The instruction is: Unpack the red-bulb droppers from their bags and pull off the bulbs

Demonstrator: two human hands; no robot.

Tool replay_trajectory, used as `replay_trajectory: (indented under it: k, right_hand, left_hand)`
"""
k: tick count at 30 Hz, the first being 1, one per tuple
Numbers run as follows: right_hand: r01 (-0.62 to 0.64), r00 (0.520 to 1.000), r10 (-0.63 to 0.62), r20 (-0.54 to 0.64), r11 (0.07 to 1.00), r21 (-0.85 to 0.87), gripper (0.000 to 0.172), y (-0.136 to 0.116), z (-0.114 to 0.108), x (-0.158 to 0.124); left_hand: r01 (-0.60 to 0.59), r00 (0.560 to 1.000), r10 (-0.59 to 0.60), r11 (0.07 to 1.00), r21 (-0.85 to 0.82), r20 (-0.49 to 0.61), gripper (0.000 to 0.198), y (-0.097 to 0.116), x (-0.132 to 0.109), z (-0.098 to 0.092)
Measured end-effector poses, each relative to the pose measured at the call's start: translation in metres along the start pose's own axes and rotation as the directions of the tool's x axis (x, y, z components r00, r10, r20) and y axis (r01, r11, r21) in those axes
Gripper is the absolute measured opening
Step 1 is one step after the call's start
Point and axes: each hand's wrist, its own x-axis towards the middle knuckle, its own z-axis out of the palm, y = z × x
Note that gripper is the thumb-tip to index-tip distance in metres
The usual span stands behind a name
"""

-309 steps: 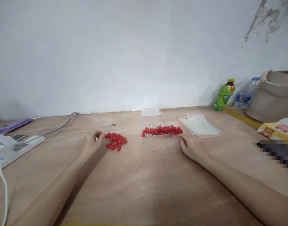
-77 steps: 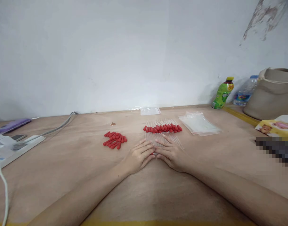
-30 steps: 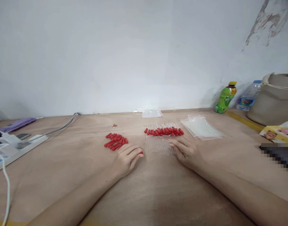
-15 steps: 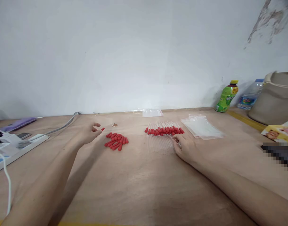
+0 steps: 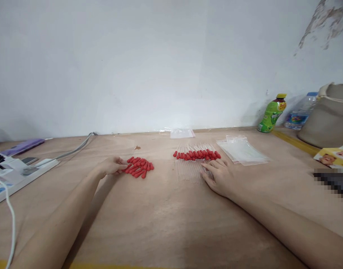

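A pile of loose red rubber bulbs (image 5: 139, 167) lies left of centre on the table. At the pile's left edge, my left hand (image 5: 113, 166) has its fingers closed on one red bulb, mostly hidden by the fingertips. Right of centre lie rows of droppers with red bulbs (image 5: 199, 154), their thin clear tubes (image 5: 189, 172) pointing both toward the wall and toward me. My right hand (image 5: 220, 175) rests at the right end of the near tubes, fingers apart, fingertips touching them. I see nothing gripped in it.
Clear zip bags (image 5: 242, 150) lie to the right, another bag (image 5: 182, 133) by the wall. A green bottle (image 5: 272, 114), a water bottle (image 5: 302, 112) and a grey bucket (image 5: 328, 119) stand back right. A power strip (image 5: 28, 183) with cables lies left.
My left hand has lowered with a red bulb to the edge of the pile. My right hand's fingers have spread over the tubes from a closer curl.
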Motion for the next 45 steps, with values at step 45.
replay_trajectory:
  k: [45]
  right_hand:
    - [0.203,0.972,-0.17,-0.163,0.956,0.212,0.043,-0.01,-0.015,-0.001]
  left_hand:
    - [-0.803,0.238,0.954,0.298,0.516,-0.181,0.012,0.04,-0.056,0.13]
